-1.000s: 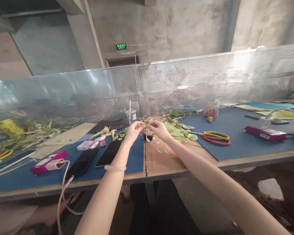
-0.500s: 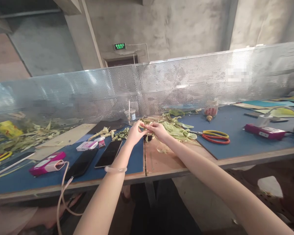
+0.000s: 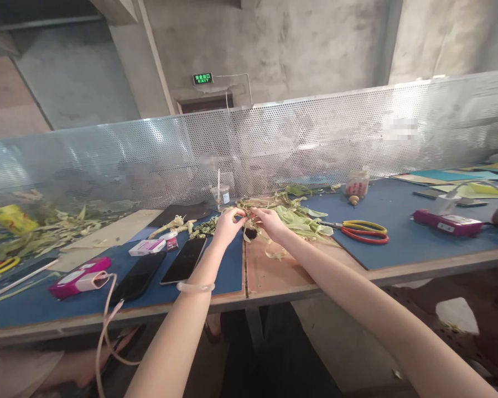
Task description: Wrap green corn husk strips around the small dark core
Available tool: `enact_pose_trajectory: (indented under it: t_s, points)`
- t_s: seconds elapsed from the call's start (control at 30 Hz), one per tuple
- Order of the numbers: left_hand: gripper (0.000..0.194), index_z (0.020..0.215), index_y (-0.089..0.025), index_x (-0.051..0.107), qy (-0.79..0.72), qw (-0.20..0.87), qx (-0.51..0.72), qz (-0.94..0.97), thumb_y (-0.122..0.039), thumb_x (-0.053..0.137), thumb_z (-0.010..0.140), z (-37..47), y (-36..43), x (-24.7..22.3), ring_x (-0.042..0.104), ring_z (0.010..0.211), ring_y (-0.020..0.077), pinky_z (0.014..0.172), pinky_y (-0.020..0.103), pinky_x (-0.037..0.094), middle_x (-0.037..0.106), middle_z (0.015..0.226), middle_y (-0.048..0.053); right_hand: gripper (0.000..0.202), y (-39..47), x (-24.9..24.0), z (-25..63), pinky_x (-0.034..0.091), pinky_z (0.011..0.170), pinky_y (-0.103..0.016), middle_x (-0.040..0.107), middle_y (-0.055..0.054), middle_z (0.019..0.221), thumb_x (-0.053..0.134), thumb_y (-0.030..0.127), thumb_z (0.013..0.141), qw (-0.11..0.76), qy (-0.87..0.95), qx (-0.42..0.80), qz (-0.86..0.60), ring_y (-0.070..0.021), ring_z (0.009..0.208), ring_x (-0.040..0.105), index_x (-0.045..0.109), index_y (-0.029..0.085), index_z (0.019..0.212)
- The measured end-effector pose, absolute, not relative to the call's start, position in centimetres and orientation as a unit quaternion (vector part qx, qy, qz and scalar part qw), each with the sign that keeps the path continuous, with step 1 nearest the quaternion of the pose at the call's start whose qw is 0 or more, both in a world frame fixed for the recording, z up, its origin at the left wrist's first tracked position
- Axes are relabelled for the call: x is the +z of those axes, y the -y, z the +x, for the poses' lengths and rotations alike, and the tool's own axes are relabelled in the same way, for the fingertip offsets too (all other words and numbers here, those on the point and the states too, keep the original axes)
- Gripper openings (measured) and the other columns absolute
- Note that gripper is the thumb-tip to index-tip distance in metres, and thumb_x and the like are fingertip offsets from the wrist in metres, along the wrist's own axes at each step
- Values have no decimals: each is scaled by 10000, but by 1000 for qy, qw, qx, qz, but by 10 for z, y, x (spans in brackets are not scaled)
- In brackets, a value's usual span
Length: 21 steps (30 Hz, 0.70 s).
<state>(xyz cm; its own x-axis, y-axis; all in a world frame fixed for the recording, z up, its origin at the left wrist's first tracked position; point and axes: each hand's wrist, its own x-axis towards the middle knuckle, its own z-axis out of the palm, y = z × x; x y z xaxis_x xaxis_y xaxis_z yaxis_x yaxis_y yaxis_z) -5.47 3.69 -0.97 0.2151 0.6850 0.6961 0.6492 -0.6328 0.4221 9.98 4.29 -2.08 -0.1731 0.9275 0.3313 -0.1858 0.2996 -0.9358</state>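
Note:
My left hand (image 3: 229,224) is held over the middle of the table, thumb and fingertips pinched together. My right hand (image 3: 267,222) faces it from the right, its fingertips also closed and almost touching the left ones. Whatever lies between the fingers is too small and too hidden to name. Just below them is a small dark round thing (image 3: 251,234). Pale green husk-like leaves (image 3: 299,222) are heaped beyond and beside my right hand. Left of my left hand lies a bunch of small, knobbly green plaited pieces (image 3: 204,228).
Scissors (image 3: 364,231) with red and yellow handles lie to the right. Two black phones (image 3: 183,262), a magenta power strip (image 3: 78,277) with a cable, and a small box (image 3: 147,247) lie left. A plastic cup (image 3: 223,196) stands before the perforated metal screen (image 3: 315,130).
Both hands have lowered very slightly, and their fingertips have shifted a little. More of the small dark round thing shows beneath them. The table items stay put.

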Motion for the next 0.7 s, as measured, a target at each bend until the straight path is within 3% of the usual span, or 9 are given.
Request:
enact_pose_trajectory:
  t_s: [0.2,0.47,0.7]
  points:
    - [196,879,-143,603,-436,13,442,784,-326,539,844,-56,-40,-11,583,723,131,697,325,490,620,870,29,248,-43,-21,100,509,728,-343,594,-59,1018,518,304,877,562,596,472,-326,-158,849,596,558,131,1050]
    - [207,921,-123,585,-432,82,431,788,-309,517,864,-55,-41,-14,587,619,105,573,265,506,617,782,10,241,-45,-20,101,515,700,-325,600,-52,988,518,303,878,582,602,434,-332,-150,818,600,563,126,1035]
    - [182,926,-121,592,-407,109,443,791,-279,537,854,-56,-48,-17,612,762,142,683,325,519,629,873,33,249,-48,-23,100,516,702,-327,598,-52,998,516,308,878,590,599,414,-349,-155,825,601,562,129,1044]
